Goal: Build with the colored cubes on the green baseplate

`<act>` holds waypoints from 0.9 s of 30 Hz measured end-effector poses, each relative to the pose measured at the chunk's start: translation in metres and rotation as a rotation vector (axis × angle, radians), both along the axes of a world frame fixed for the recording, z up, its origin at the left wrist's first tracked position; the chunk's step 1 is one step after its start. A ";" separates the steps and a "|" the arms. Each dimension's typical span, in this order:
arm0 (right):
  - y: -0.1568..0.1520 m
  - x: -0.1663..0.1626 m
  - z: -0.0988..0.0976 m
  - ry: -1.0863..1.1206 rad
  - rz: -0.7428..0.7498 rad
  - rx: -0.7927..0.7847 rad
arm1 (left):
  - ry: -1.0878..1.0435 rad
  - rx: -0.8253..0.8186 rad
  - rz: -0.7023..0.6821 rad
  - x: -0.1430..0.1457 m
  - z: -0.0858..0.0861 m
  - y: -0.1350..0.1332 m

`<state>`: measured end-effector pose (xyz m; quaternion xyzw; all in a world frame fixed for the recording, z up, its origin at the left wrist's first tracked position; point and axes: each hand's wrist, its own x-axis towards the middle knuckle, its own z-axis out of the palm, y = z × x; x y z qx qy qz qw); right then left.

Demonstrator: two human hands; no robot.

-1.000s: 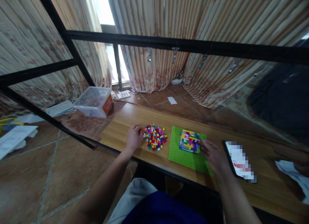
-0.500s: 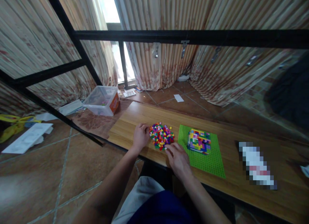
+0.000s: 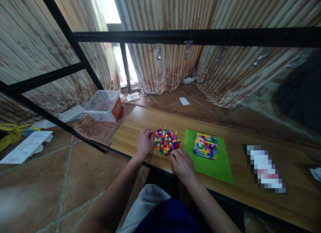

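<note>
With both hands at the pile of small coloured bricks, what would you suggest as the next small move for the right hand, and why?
Probably pinch one brick from the near edge of the pile of bricks and lift it. The right hand rests at that edge, fingers curled toward it, while the left hand steadies the far side. The stacked block on the green baseplate sits just to the right.

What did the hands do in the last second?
The right hand left the block build on the green plate and crossed left to the near edge of the brick pile, fingers touching it. The left hand stayed at the pile's left side; build and plate did not move.
</note>
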<state>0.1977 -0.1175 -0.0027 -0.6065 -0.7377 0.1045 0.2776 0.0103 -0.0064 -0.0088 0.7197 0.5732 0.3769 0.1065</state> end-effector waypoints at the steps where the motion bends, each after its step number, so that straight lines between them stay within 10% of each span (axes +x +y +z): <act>1: -0.002 0.001 0.003 0.035 -0.003 -0.009 | 0.001 -0.001 -0.003 0.000 0.000 0.000; 14: -0.021 0.056 0.043 0.261 -0.268 0.079 | 0.008 -0.006 0.000 -0.003 0.002 0.002; 27: 0.013 0.100 0.025 0.100 -0.458 0.263 | 0.005 0.003 -0.007 -0.004 0.002 0.003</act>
